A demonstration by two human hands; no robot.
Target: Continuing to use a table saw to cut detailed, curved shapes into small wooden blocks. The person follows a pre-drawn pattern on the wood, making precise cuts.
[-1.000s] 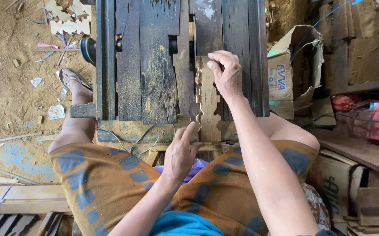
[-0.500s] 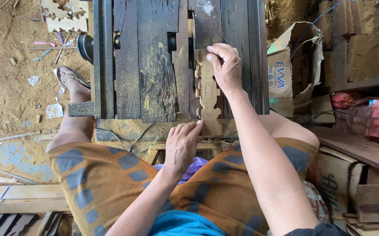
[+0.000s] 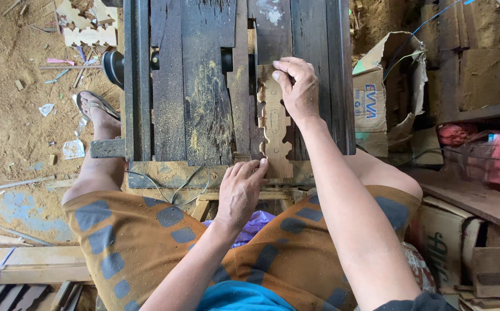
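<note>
Both my hands slid a little farther up the strip, left hand (image 3: 240, 193) fingertips pressing the carved wood strip (image 3: 275, 124) near end, strip flat on dark saw table (image 3: 204, 86), right hand (image 3: 299, 89) arched, fingers pressed on its far end

- A pale wooden strip (image 3: 275, 124) with a scalloped, cut-out edge lies lengthwise on the dark plank table (image 3: 204, 86).
- The right hand (image 3: 297, 86) presses flat on the strip's far end.
- The left hand (image 3: 241, 193) touches its near end with the fingertips, at the table's edge.
- Yellow sawdust (image 3: 201, 103) dusts the planks.
- A foot in a sandal (image 3: 97, 109) rests on the sandy floor (image 3: 8, 126), left of the table.
- Cardboard boxes (image 3: 376, 98) stand at the right.
</note>
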